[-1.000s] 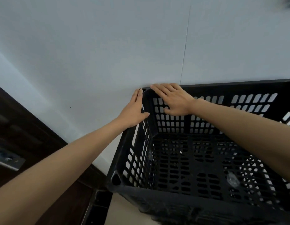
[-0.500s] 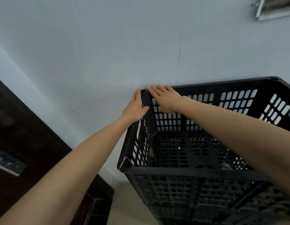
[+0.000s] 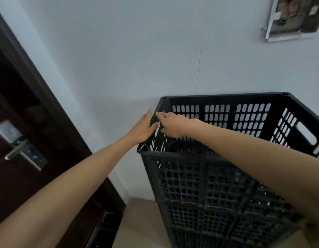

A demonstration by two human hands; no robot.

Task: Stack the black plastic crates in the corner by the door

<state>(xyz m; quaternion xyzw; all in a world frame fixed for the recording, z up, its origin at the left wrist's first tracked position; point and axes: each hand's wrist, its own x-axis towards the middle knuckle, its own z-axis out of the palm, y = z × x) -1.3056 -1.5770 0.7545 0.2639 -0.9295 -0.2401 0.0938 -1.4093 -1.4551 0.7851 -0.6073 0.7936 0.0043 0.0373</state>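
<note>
A tall stack of black plastic crates stands against the white wall, right of the door. The top crate [image 3: 226,99] is open and empty inside. Lower crates [image 3: 208,208] show beneath it. My left hand [image 3: 142,127] lies flat against the outside of the top crate's left wall, thumb hooked over the rim. My right hand [image 3: 173,124] reaches across the crate, fingers on the same left rim from the inside. Both hands pinch that left wall between them near its far corner.
A dark wooden door [image 3: 17,140] with a metal handle [image 3: 21,149] fills the left side. White wall [image 3: 119,59] stands behind the stack. A small wall-mounted box [image 3: 291,18] hangs at the upper right. Beige floor [image 3: 140,221] shows between door and crates.
The view has pulled back and up, so the stack's front face now shows. Both hands slid from the far left corner a little nearer along the left rim.
</note>
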